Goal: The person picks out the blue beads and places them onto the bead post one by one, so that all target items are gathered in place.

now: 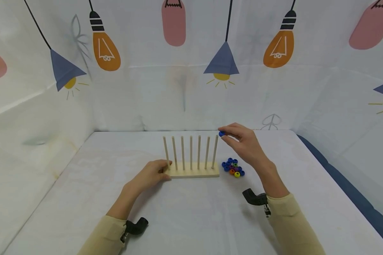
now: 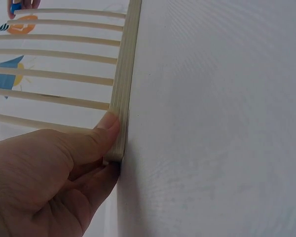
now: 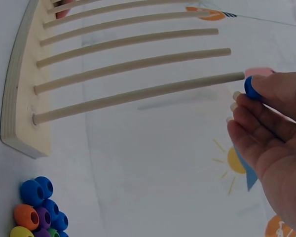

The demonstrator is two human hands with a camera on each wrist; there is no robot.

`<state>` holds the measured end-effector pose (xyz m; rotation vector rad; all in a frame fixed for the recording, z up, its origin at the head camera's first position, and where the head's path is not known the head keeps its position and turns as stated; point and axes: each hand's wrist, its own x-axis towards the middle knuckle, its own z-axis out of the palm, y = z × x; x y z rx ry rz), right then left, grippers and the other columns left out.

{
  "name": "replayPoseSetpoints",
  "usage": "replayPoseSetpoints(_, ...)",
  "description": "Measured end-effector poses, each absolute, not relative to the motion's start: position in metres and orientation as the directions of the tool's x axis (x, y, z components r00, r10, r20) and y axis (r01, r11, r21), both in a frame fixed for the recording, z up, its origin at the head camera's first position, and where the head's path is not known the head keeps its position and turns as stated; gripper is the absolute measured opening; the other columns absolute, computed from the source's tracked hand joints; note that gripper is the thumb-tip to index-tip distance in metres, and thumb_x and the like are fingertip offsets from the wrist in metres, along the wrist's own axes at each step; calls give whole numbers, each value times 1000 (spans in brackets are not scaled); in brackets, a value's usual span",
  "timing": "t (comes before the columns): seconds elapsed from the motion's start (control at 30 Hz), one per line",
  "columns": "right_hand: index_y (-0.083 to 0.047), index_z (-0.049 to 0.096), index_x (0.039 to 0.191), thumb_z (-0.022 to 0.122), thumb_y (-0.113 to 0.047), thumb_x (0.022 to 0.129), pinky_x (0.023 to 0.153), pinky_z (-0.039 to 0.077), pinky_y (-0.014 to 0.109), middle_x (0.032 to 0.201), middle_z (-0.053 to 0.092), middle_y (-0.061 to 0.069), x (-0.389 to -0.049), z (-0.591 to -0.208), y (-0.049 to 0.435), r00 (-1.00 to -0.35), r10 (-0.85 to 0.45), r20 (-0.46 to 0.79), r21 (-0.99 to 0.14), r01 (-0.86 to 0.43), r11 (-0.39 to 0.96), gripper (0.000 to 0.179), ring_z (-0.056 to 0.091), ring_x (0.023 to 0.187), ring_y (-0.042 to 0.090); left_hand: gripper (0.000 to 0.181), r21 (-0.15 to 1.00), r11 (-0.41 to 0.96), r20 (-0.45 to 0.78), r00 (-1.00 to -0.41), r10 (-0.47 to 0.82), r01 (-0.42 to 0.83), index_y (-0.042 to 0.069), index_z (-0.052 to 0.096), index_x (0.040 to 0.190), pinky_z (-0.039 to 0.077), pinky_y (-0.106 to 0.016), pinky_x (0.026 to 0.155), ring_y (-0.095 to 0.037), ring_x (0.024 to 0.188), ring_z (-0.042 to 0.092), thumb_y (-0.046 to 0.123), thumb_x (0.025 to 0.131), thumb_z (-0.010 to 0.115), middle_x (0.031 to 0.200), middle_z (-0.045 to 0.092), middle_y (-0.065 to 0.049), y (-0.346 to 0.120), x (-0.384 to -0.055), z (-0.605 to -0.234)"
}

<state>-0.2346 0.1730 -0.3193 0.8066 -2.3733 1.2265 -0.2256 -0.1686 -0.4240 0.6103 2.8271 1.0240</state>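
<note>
The right hand (image 1: pixel 244 144) pinches a blue bead (image 1: pixel 221 133) between thumb and fingers, raised just beside the tip of the end peg (image 1: pixel 215 152) at the right of the rack; whether bead and peg touch cannot be told, and the bead's hole is hidden. Holding the bead at the fingertips probably lets it be lined up finely with so slender a rod. The left hand (image 1: pixel 150 173) grips the opposite end of the wooden base (image 1: pixel 194 173), thumb at the front edge and fingers behind, a hold that presumably keeps the light rack from sliding or tipping. Seven upright pegs stand in a row along this base, which lies flat on the white table (image 1: pixel 185 212). Just beyond its right end rests a loose cluster of beads (image 1: pixel 231 166), mostly blue, with orange, yellow, purple and green among them; this position seems to suit a short reach for the right hand. Black wrist mounts (image 1: pixel 137 226) sit by both cuffs. Behind the table hangs a pale sheet (image 1: pixel 166 95) printed with lamps and bulbs.
</note>
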Motion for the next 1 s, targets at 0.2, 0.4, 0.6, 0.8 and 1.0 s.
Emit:
replayPoseSetpoints(0.2, -8, 70, 122, 65, -9, 96, 98, 49, 13, 111, 67, 2, -234, -322, 169, -778, -317, 543, -640, -628, 443, 26, 61, 104, 7, 49, 627, 704, 58, -920, 387, 335, 7, 63, 130, 48, -45, 105, -29, 132, 55, 18, 85, 78, 140, 61, -9, -168, -226, -425)
replayPoseSetpoints(0.4, -7, 69, 123, 64, -8, 96, 99, 50, 16, 112, 67, 6, -236, -325, 165, -751, -329, 573, -622, -660, 421, 27, 62, 104, 10, 50, 633, 703, 49, -923, 382, 325, 7, 63, 131, 48, -46, 106, -29, 132, 54, 18, 85, 78, 140, 61, -9, -168, -227, -425)
replayPoseSetpoints(0.6, -8, 69, 123, 64, -10, 96, 99, 51, 18, 112, 68, 3, -235, -324, 162, -754, -327, 569, -623, -655, 427, 27, 63, 105, 11, 50, 629, 705, 51, -922, 383, 327, 7, 63, 132, 49, -45, 104, -28, 131, 55, 18, 85, 78, 139, 61, -9, -168, -227, -424)
replayPoseSetpoints(0.8, -7, 69, 123, 64, -11, 97, 98, 50, 16, 113, 68, 5, -235, -326, 160, -771, -331, 544, -633, -636, 442, 26, 64, 106, 15, 46, 635, 699, 50, -921, 385, 327, 8, 65, 128, 47, -46, 106, -30, 133, 53, 17, 85, 78, 140, 60, -9, -169, -227, -425)
replayPoseSetpoints(1.0, -8, 70, 121, 65, -11, 96, 99, 53, 26, 112, 68, 5, -236, -327, 159, -797, -327, 508, -653, -603, 457, 26, 64, 106, 15, 40, 633, 699, 49, -918, 394, 334, 9, 67, 122, 46, -48, 107, -31, 134, 52, 18, 85, 78, 141, 60, -10, -169, -228, -424)
